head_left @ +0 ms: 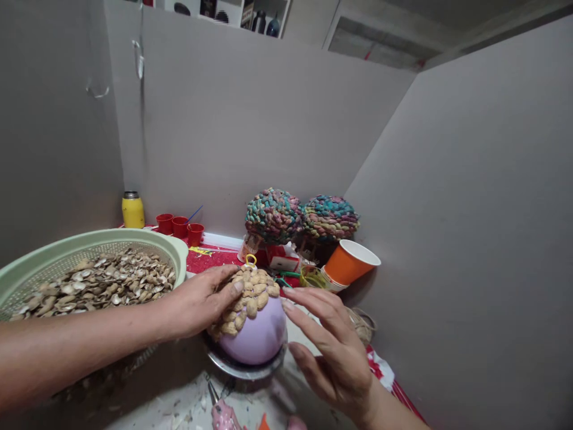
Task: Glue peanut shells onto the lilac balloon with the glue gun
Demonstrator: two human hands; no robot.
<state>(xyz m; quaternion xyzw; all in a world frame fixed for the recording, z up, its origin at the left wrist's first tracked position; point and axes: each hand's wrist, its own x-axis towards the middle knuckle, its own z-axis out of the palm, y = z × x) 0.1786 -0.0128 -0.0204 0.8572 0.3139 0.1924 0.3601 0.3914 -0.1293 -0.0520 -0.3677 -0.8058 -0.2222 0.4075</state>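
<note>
A smooth lilac ball (257,334) sits in a shallow metal bowl (244,373). Peanut shells (255,292) cover its top and left side in overlapping rows, and a yellow ring (250,260) stands at its crown. My left hand (203,300) lies against the shell-covered upper left of the ball, thumb and fingers stretched out over it. On the other side, my right hand (329,346) is open with fingers spread, its fingertips close to the ball's right edge; whether they touch it I cannot tell. A pink glue gun (222,413) lies in front, metal nozzle towards the bowl, partly cut off.
A green colander (181,251) full of loose shells stands left. Behind are a yellow bottle (133,212), red cups (179,226), two colourful shell-covered domes (274,215) and a tilted orange paper tub (349,266). Twine (363,325) lies right. Grey partitions (250,119) enclose the table.
</note>
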